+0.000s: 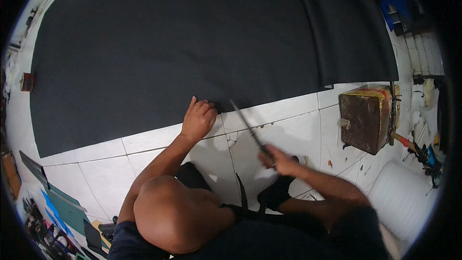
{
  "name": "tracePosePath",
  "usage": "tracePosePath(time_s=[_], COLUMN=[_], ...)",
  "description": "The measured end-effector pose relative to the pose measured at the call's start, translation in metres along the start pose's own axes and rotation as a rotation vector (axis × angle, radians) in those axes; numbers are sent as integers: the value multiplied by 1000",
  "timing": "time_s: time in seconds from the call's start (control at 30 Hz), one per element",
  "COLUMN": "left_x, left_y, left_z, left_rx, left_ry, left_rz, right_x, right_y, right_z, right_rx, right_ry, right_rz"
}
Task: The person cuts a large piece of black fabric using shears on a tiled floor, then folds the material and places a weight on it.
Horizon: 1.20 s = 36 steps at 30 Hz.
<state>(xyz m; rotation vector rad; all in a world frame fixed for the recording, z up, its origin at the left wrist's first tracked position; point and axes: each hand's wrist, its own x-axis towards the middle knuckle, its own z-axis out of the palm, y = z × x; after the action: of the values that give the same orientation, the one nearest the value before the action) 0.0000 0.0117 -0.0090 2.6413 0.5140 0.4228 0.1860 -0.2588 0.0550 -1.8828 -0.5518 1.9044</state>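
Observation:
A large black sheet, fabric or thin leather-like material, lies spread over the white tiled floor. My left hand rests at its near edge, fingers curled down onto the edge and the thumb side partly hidden; it appears to pinch the material there. My right hand is closed around the handles of long dark scissors. Their blades look together and point up and left, with the tip close to the sheet's edge, just right of my left hand. Slight blur hides the handle's detail.
A worn brown block stands by the sheet's right corner, and a small brown block sits at its left edge. A white roll lies at lower right. Green and dark sheet pieces lie at lower left. The black sheet folds over at right.

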Motion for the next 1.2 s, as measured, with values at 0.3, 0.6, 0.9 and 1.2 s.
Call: tracePosePath(time_s=[0.3, 0.6, 0.9, 1.2], left_x=[-3, 3, 0, -1], left_y=[3, 10, 9, 8], left_z=[-7, -10, -4, 1], left_rx=[-100, -198, -160, -146], left_ry=[43, 3, 38, 25], left_rz=[-141, -136, -123, -134], right_x=[23, 48, 62, 66], right_y=[12, -20, -21, -24], right_z=[104, 117, 123, 124], right_rx=[142, 198, 52, 11], right_ry=[226, 231, 346, 422], right_rz=[-136, -102, -174, -234])
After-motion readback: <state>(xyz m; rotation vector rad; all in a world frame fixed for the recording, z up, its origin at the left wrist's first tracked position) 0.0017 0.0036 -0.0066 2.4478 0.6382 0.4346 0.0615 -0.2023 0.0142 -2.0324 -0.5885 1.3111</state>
